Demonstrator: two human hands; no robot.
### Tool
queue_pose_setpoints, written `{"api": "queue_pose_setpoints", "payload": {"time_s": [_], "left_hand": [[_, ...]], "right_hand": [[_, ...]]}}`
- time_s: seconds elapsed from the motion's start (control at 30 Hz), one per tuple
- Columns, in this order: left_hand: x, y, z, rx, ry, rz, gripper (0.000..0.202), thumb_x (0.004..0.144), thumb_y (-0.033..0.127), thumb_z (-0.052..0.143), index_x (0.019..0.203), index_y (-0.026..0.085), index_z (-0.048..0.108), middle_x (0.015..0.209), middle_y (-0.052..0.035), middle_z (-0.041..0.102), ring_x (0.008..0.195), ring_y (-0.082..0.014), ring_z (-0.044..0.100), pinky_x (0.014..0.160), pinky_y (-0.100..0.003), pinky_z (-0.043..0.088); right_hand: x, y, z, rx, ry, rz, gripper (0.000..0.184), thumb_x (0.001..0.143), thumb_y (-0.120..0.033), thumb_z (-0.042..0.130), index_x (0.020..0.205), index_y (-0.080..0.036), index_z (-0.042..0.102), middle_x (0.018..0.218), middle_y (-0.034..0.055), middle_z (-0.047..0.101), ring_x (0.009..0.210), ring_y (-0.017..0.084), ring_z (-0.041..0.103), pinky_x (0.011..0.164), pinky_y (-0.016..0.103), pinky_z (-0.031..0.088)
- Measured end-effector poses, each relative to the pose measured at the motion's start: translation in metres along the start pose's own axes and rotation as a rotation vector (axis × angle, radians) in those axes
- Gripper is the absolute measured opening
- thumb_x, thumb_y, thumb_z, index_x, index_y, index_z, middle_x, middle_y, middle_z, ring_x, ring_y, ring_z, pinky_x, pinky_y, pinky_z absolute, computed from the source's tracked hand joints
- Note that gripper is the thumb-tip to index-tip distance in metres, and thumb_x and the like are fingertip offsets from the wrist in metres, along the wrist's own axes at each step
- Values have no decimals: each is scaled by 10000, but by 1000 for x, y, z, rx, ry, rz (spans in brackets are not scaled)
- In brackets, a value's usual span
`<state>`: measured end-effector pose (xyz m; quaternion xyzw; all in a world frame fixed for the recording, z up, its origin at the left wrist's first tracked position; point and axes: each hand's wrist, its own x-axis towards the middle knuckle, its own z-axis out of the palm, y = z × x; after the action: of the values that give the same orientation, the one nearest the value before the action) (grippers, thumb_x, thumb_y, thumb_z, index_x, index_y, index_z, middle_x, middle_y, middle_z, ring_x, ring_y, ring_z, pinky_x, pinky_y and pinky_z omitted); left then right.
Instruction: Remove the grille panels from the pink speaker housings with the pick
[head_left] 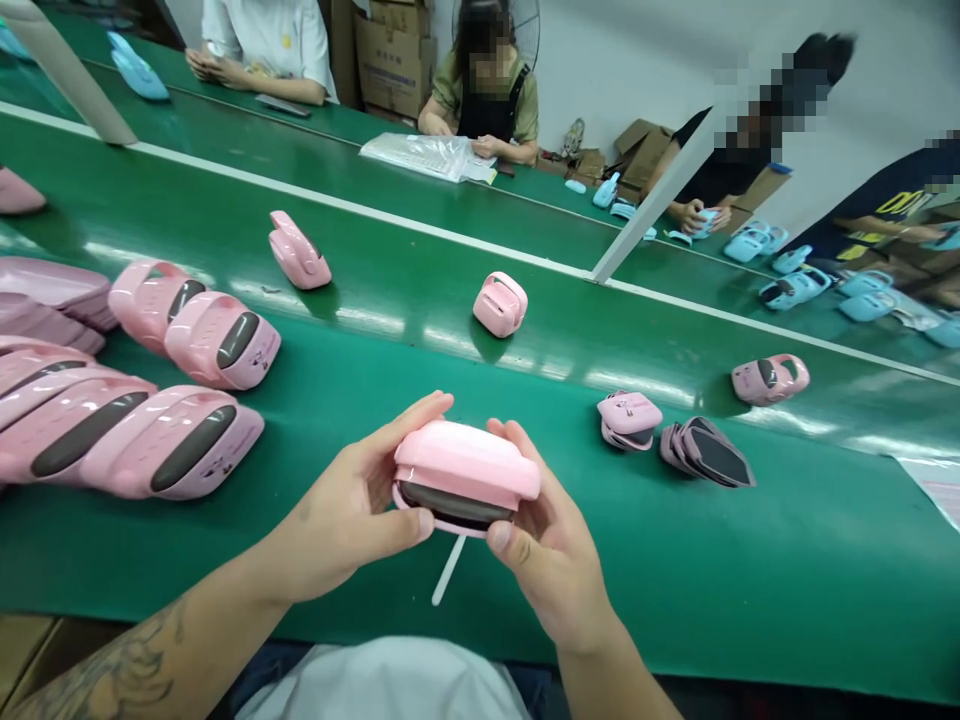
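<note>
Closest to me, my left grip (352,490) and right grip (547,540) are clamped together on one pink plastic case (465,465), held level in the lower middle of the frame just above the green surface (787,560). The left fingers curl over the case's left end, with the thumb (424,522) under its near edge. The right fingers wrap its right end, with the thumb (499,537) low on the front. Both forearms reach in from the bottom edge, and the left forearm (127,665) is tattooed. One white plastic strip (448,570) sits just below the case; I can't tell whether it touches it.

To the left lie at least three overlapping cases with dark oval panels (180,445), then a pair (221,340) above them and a stack of pink pieces (52,300) at the edge. Across the middle stand two single pink cases (300,250) (500,305). To the right are a third case (770,378), one small pink stack (630,420) and one stack of dark panels (705,452).

Farther off, four co-workers sit along a second green surface (480,205). One co-worker's hands (697,218) hold a blue case, with roughly ten blue cases (795,285) nearby. Cardboard boxes (394,50) stand at the top.
</note>
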<state>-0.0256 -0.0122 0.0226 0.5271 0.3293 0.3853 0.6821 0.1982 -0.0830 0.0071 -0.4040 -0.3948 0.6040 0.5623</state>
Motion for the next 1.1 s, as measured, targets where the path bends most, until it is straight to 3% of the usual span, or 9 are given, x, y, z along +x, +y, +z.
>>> {"api": "queue_pose_setpoints", "payload": {"time_s": [0.13,0.33,0.53,0.7,0.87,1.1], "left_hand": [[2,5,2,17,-46,-40,907,804,325,959,1630,320,586,1584,-155,669,1360,-383,715,1038,-406,650],[4,9,13,85,-21,-36,914,791,332,971,1615,196,600,1509,-185,714,1339,-376,711,1105,-442,604],[0,13,16,140,-11,17,887,783,322,981,1589,195,635,1536,-181,696,1336,-379,706,1089,-429,608],[-3,9,15,104,41,49,908,779,293,986,1606,260,612,1613,-149,642,1402,-365,672,1117,-396,593],[-6,1,15,-86,83,46,796,846,339,929,1580,261,631,1478,-138,732,1299,-327,729,1036,-358,624],[-8,3,1,-167,71,-69,758,801,304,956,1516,312,704,1625,-104,641,1452,-382,639,1080,-379,612]], "right_hand": [[1,3,-3,36,-12,-1,779,903,-417,902,1605,-327,577,1736,109,516,1546,373,577,1231,579,550],[-2,2,-12,-36,50,4,731,903,-413,903,1566,-302,617,1669,131,597,1463,373,652,1162,536,611],[-7,-7,-9,-192,88,-32,738,898,-542,889,1543,-288,635,1650,141,613,1456,401,653,1133,524,632],[-7,-9,-6,-183,96,-22,749,913,-535,880,1574,-315,606,1697,125,564,1486,409,630,1142,567,628],[-8,-7,-1,-197,106,-53,804,912,-511,892,1623,-362,547,1724,85,537,1582,368,535,1253,556,538],[-9,1,3,-227,-3,-44,885,940,-421,884,1693,-442,420,1830,4,352,1707,346,316,1386,614,317]]}}
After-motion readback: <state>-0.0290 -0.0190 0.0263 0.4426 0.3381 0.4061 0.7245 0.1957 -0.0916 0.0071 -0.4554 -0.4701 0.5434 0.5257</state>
